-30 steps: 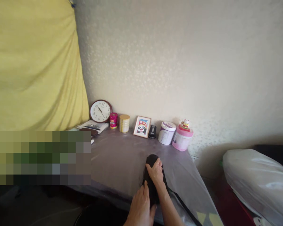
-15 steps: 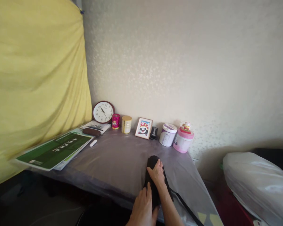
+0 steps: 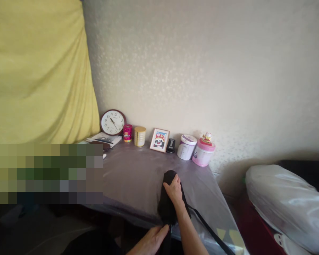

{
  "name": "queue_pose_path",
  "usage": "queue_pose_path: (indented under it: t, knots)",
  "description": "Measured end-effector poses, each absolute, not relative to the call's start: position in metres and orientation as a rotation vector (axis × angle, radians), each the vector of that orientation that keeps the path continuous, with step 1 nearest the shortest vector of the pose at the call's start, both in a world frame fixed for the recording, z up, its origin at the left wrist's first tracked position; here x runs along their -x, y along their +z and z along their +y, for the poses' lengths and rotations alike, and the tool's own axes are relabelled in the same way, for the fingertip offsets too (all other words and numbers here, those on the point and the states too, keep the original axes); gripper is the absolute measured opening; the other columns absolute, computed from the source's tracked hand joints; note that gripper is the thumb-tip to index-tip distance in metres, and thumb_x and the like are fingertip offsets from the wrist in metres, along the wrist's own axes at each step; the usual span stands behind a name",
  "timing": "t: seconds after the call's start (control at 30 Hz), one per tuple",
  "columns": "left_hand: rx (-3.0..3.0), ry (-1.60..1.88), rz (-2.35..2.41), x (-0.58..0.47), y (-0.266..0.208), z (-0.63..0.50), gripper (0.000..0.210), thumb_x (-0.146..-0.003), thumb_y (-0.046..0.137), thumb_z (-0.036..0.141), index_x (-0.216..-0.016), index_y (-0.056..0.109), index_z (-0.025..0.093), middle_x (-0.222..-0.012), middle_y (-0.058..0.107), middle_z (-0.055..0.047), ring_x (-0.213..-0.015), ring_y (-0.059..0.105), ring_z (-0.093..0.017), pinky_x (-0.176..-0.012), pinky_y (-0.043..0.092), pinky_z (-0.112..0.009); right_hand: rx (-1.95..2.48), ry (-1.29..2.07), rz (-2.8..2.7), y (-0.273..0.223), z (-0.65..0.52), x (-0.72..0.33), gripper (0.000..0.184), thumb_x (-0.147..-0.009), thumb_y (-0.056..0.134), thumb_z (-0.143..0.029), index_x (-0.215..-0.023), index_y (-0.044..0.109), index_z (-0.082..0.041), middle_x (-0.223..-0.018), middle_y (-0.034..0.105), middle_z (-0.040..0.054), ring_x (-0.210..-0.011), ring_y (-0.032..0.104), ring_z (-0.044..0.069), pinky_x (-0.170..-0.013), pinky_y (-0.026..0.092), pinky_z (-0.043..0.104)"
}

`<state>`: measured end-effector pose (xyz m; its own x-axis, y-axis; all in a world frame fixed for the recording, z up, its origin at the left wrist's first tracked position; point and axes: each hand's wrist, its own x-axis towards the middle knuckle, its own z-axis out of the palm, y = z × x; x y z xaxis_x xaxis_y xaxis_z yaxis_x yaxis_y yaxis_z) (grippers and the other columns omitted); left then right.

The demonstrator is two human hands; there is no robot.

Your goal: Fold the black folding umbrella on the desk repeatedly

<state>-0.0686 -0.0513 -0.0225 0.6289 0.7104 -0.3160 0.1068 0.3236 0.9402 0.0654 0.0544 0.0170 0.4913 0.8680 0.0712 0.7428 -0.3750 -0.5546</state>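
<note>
A long black bag (image 3: 167,205) lies on the table near its front edge, with a black strap (image 3: 211,228) trailing off to the right. Across its far end, my right hand (image 3: 174,189) is closed over the top, thumb on the left side and fingers on the right. My left hand (image 3: 155,238) is at the near end by the table edge, fingers pinched together on the bag beside a small shiny bit that could be a zip pull. Its fingertips are partly hidden.
Along the wall stand a round clock (image 3: 113,122), a pink can (image 3: 127,133), a yellow-lidded can (image 3: 139,136), a panda picture frame (image 3: 159,140), a small black object (image 3: 171,145), a white tub (image 3: 186,147) and a pink-lidded tub (image 3: 203,153) topped by a figurine. A plastic-wrapped bundle (image 3: 284,205) sits right.
My left hand has slid back toward me and down to the bag's near end. My right hand stays on the far end. The view has shifted slightly, and a blurred patch covers the left.
</note>
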Motion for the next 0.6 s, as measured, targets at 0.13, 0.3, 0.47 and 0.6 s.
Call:
queue_pose_path:
  t: [0.13, 0.3, 0.47, 0.6]
  knots:
    - [-0.891, 0.411, 0.685, 0.052, -0.040, -0.051, 0.064, -0.065, 0.050, 0.075, -0.083, 0.055, 0.014, -0.060, 0.063, -0.004, -0.056, 0.061, -0.015, -0.058, 0.041, -0.025, 2.199, 0.333, -1.307, 0.016, 0.054, -0.067, 0.075, -0.073, 0.053, -0.028, -0.137, 0.023, -0.002, -0.138, 0.034, 0.0242, -0.120, 0.045, 0.035, -0.095, 0.039, 0.041]
    - [-0.778, 0.387, 0.574, 0.042, -0.042, -0.050, 0.060, -0.056, 0.064, 0.062, -0.086, 0.056, 0.011, -0.065, 0.066, -0.008, -0.061, 0.063, -0.016, -0.062, 0.043, -0.026, 2.156, 0.338, -1.295, 0.012, 0.054, -0.070, 0.075, -0.073, 0.054, -0.029, -0.137, 0.024, -0.001, -0.137, 0.035, 0.0255, -0.123, 0.042, 0.034, -0.096, 0.038, 0.041]
    - [-0.868, 0.449, 0.616, 0.044, -0.028, -0.054, 0.035, -0.066, 0.060, 0.045, -0.085, 0.056, 0.015, -0.069, 0.065, -0.003, -0.067, 0.061, -0.016, -0.069, 0.044, -0.029, 2.103, 0.337, -1.267, 0.010, 0.055, -0.074, 0.074, -0.072, 0.054, -0.028, -0.135, 0.027, -0.002, -0.136, 0.037, 0.0249, -0.124, 0.041, 0.033, -0.096, 0.039, 0.039]
    - [-0.956, 0.454, 0.662, 0.045, -0.020, -0.052, 0.021, -0.066, 0.062, 0.033, -0.071, 0.058, 0.013, -0.061, 0.060, -0.001, -0.060, 0.056, -0.014, -0.064, 0.043, -0.027, 2.039, 0.374, -1.230, 0.005, 0.057, -0.082, 0.074, -0.071, 0.055, -0.030, -0.134, 0.029, -0.001, -0.135, 0.039, 0.0247, -0.125, 0.041, 0.032, -0.096, 0.038, 0.039]
